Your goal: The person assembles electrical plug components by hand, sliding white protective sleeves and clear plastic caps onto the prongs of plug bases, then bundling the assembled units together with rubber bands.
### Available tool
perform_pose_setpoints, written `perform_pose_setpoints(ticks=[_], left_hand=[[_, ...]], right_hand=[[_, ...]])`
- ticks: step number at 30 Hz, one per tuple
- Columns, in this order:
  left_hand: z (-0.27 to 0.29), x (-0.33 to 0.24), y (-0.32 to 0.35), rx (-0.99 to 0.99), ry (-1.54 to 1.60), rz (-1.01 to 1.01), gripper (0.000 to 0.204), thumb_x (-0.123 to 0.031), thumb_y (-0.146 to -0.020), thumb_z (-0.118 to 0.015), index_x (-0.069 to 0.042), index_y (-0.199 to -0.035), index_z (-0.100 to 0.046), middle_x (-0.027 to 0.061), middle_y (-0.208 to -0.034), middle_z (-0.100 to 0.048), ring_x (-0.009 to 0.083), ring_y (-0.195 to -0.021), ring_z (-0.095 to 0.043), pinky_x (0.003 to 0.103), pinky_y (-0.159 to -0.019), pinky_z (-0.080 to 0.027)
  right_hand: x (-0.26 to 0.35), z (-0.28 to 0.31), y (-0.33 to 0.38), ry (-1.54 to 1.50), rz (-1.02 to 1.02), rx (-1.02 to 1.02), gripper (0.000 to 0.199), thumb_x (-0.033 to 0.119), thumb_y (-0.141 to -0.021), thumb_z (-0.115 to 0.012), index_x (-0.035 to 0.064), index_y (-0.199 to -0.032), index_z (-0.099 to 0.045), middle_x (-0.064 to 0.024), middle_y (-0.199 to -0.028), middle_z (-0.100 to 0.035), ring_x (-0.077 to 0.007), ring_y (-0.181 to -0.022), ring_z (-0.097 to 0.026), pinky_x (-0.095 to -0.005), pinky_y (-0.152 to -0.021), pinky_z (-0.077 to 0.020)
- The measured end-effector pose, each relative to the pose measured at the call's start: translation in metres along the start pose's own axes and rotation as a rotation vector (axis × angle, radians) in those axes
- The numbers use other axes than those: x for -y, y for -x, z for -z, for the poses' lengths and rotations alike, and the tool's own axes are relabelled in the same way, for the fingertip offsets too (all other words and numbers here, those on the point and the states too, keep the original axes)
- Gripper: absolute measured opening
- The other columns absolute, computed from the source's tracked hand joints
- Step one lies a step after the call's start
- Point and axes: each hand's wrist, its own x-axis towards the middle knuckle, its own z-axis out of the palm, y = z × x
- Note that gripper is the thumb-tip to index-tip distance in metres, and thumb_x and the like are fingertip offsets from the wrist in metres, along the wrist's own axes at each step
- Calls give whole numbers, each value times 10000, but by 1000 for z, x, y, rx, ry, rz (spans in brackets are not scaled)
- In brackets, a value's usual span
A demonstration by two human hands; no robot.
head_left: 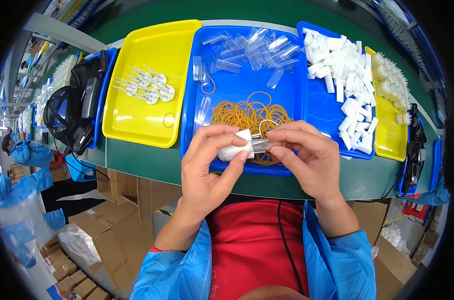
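Between finger and thumb of my left hand (204, 162) is a white plastic piece (232, 151). Thin metal prongs seem to stick out of it toward the right. My right hand (311, 156) pinches a short clear plastic tube (260, 145) end-on to that piece; whether the prongs sit inside the tube I cannot tell. A thin pale loop (268, 121) curves by the right fingertips. Both hands are above the near edge of a blue tray (222, 85), where a heap of tan rubber bands (237, 114) lies. Clear plastic tubes (257, 52) fill its far end.
Left stands a yellow tray (132, 50) with several white pronged parts (149, 85). To the right, another blue tray (324, 112) holds white blocks (332, 55), beside a yellow tray (389, 147) of pronged parts. Dark cables (62, 112) lie far left. Cardboard boxes (112, 235) stand below.
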Motion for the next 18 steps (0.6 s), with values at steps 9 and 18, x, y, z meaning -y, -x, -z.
perform_pose_setpoints(ticks=[9,18], left_hand=[[0,3,2,29,-23,-48,255,3,-902,-899,-42,-1133,-800,157,-1262,-766,291,-1106,-762,369,-921,-599],[0,3,1,34,6,-55,229,-1,-904,-902,-46,-1103,-798,152,-1267,-767,279,-1099,-762,357,-909,-600]], right_hand=[[6,9,-7,-146,-167,75,266,-70,-1024,-766,-44,-1287,-798,-134,-1222,-771,-167,-1098,-757,-281,-932,-635],[2,16,-13,84,99,135,227,-78,-1013,-772,-50,-1237,-794,-136,-1193,-786,-159,-1088,-753,-300,-944,-615]])
